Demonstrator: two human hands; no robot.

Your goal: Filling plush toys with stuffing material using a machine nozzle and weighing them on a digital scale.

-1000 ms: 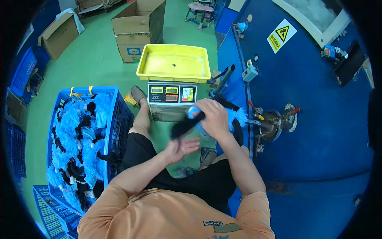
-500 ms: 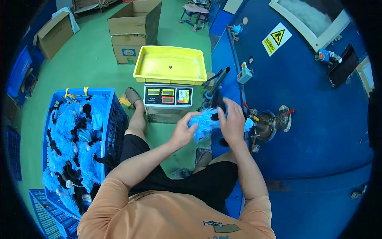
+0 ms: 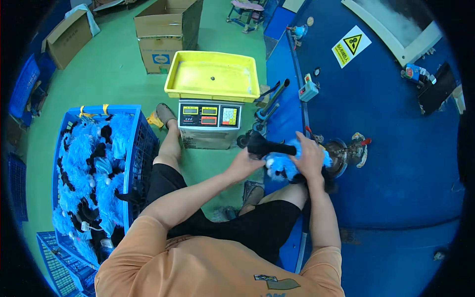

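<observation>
Between both hands is a blue furry plush toy (image 3: 282, 166) with black limbs and small white spots. My left hand (image 3: 246, 166) is closed on its left side, below a black limb (image 3: 269, 146) that stretches across the top of the toy. My right hand (image 3: 310, 157) wraps over the toy's right part, fingers bent around the blue fur. Just right of it a round metal fitting (image 3: 337, 157) with a red-tipped handle (image 3: 365, 141) sticks out of the blue machine. The toy's right end lies against or close in front of this fitting; my hand hides the exact contact.
At my left stands a blue crate (image 3: 129, 163) full of similar plush toys. Ahead, a scale (image 3: 210, 115) carries a yellow tray (image 3: 213, 94), with a cardboard box (image 3: 159, 47) behind it. The blue machine wall (image 3: 386, 198) fills the right side. A small control box (image 3: 308, 91) sits on it.
Both hands have moved right with the plush toy, nearer to the metal fitting. The toy has turned, and a black limb now lies across its top. The view has shifted slightly.
</observation>
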